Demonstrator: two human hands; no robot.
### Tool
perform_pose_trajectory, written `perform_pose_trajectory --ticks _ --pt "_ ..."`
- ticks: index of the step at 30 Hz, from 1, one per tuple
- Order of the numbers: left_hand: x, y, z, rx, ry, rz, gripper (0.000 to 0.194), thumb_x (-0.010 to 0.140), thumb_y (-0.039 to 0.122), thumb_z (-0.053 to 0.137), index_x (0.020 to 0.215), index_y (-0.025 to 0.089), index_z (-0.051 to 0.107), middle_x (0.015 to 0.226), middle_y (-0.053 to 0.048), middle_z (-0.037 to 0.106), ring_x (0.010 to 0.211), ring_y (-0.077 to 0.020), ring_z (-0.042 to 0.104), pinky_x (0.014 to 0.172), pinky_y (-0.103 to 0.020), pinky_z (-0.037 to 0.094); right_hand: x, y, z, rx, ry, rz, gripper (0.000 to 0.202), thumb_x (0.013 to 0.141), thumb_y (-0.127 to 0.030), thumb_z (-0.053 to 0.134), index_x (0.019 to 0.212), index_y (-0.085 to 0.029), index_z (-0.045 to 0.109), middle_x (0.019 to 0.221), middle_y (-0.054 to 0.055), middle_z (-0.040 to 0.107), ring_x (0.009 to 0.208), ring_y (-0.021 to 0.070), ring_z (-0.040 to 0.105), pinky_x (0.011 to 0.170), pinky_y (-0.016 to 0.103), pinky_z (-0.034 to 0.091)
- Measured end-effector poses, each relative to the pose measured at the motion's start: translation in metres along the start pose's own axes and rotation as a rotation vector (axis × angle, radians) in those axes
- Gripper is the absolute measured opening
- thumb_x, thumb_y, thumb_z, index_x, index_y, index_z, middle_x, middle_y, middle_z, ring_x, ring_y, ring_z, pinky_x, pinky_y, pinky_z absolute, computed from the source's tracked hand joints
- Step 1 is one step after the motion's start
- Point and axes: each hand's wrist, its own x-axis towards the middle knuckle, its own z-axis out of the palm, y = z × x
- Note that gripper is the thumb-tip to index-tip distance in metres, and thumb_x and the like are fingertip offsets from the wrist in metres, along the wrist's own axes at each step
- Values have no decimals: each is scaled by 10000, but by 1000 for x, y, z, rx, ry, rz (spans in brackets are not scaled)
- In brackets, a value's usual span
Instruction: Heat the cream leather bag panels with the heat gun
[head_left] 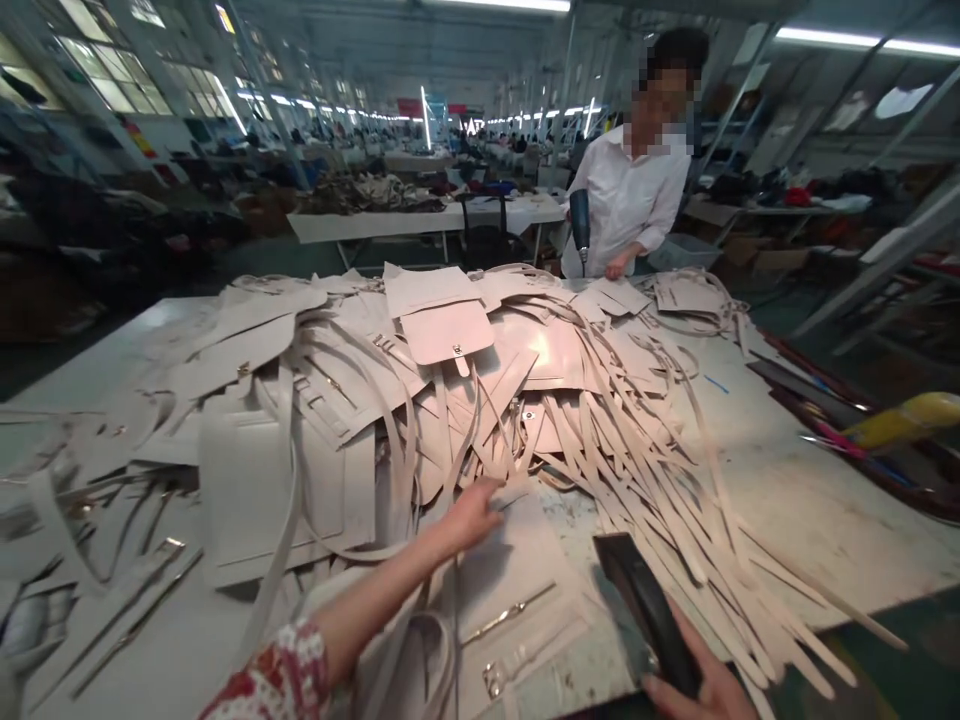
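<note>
My left hand [474, 512] reaches over a beige leather panel [536, 565] at the middle of the table, its fingers bent together at the panel's far edge; what they pinch, if anything, is too small to make out. At the lower right, my right hand [701, 670] is wrapped round a black handheld tool [652, 610], held above the table beside the panel. A zipper strip [514, 612] and a strap with a metal buckle [499, 680] lie on the panel. Beyond my left hand sits a beige flap piece [450, 333] with a small clasp.
Heaps of beige bag pieces [262, 480] and long straps [645, 470] cover much of the table [780, 470]. A yellow-handled tool [907, 420] lies at the right edge. Across the table, a person in a white shirt [630, 190] holds a dark heat gun [580, 225].
</note>
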Motion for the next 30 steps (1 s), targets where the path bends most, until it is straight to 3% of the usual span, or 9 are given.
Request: perform_pose_trajectory --ticks 3,6,10,12,15,18,20,23,30 --pt "-41 -23 66 129 72 -138 642 676 120 565 1297 148 401 1371 -168 393 1280 -321 331 1053 -516 265 11 -2 22 54 -108 -59 828 650 -277 561 1386 -101 224 1368 91 435 1275 265 369 1046 344 347" --pt "-62 -45 88 340 190 -141 646 755 162 506 1362 214 292 1435 -142 299 1334 -302 233 1070 -517 222 5 0 28 57 -186 16 902 573 -210 530 1397 -89 184 1267 113 544 986 276 611 751 310 527" --pt "-65 -56 94 467 226 -38 644 793 245 499 1383 237 241 1425 -156 309 1325 -301 254 1055 -492 252 -25 6 21 81 -177 173 930 509 -136 471 1399 -187 204 1113 63 648 519 168 595 432 249 422" --pt "-64 -56 97 491 245 -23 625 813 261 475 1388 238 230 1427 -160 304 1327 -305 248 1056 -495 244 -38 11 21 100 -153 198 924 483 -121 456 1383 -203 262 1134 46 636 591 175 617 449 234 424" --pt "-64 -55 100 501 252 -12 606 829 268 451 1390 245 224 1439 -150 288 1330 -303 241 1056 -493 239 -42 19 32 78 -82 147 876 454 -124 458 1325 -186 394 1211 35 587 928 246 611 620 252 496" --pt "-64 -55 101 505 251 -15 605 828 264 453 1389 252 226 1444 -142 283 1334 -296 237 1055 -488 241 -27 20 51 51 -48 87 845 456 -127 477 1298 -185 433 1185 43 600 972 255 590 667 269 504" --pt "-65 -57 100 513 246 -17 602 824 259 458 1385 257 238 1441 -142 290 1333 -294 241 1053 -488 245 -12 13 64 91 -62 105 867 482 -125 492 1337 -189 364 954 40 682 704 215 623 537 265 484" --pt "-65 -59 99 525 228 -15 590 818 254 461 1375 263 266 1439 -143 295 1330 -298 250 1044 -493 261 9 -9 78 164 -61 127 880 529 -104 493 1373 -201 264 608 -44 627 412 130 477 392 225 381" --pt "-66 -64 98 501 221 16 595 817 240 450 1377 274 253 1443 -148 283 1331 -297 249 1043 -505 261 69 -61 101 111 -114 -25 841 524 -65 513 1323 -271 350 542 -90 560 380 98 466 375 193 391"
